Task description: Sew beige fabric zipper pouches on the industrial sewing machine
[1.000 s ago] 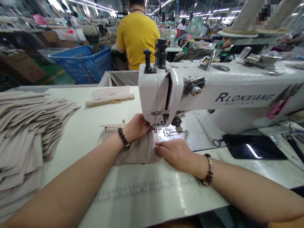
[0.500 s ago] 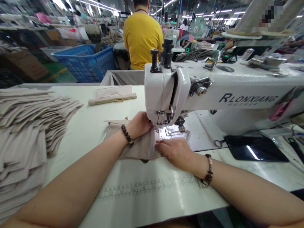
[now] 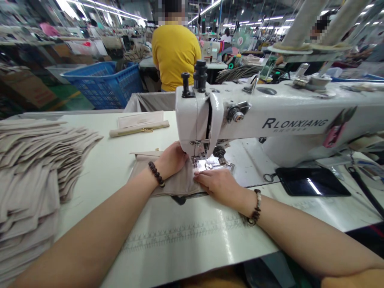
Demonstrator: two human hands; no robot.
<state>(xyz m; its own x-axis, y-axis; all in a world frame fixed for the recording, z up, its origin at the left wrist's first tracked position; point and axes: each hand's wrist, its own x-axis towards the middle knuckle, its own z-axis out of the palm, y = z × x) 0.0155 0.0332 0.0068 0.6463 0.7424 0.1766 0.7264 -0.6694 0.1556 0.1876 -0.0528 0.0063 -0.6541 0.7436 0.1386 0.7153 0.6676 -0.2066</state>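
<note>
A beige fabric piece (image 3: 177,184) lies flat under the needle area of the white sewing machine (image 3: 192,120). My left hand (image 3: 172,160) rests on its upper part, left of the presser foot, fingertips hidden behind the machine head. With fingers pressed together, my right hand (image 3: 217,184) holds the fabric's right edge just in front of the foot. Behind them lie a folded beige strip with a gold zipper pull (image 3: 139,129) and a flat beige piece (image 3: 141,118).
Layered beige fabric pieces (image 3: 30,180) cover the table's left side. Right of the machine bed are a black phone (image 3: 312,182) and scissors handle (image 3: 269,177). A blue basket (image 3: 105,84) and a person in yellow (image 3: 177,52) are beyond the table.
The fabric has shifted slightly away from me under the machine, with my right hand moving along with it. The camera view has also turned a little.
</note>
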